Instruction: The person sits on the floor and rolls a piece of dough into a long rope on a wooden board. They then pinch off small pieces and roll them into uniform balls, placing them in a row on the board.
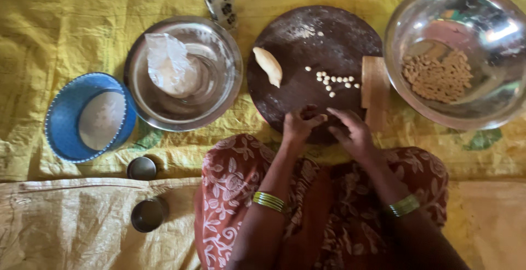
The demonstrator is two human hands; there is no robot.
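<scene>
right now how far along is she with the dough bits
Done: a heap of shaped pieces lies in the large steel bowl. In hand: the left hand and right hand meet at the near edge of the round board, apparently pinching dough, with small dough balls waiting there. Left: a dough lump on the board is unworked.

A crumpled clear plastic bag [171, 64] of white stuff lies inside the left steel bowl [222, 92]

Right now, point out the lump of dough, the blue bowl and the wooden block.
lump of dough [268, 65], head view, its middle.
blue bowl [58, 115], head view, left rim.
wooden block [375, 86], head view, flat top face.
</scene>
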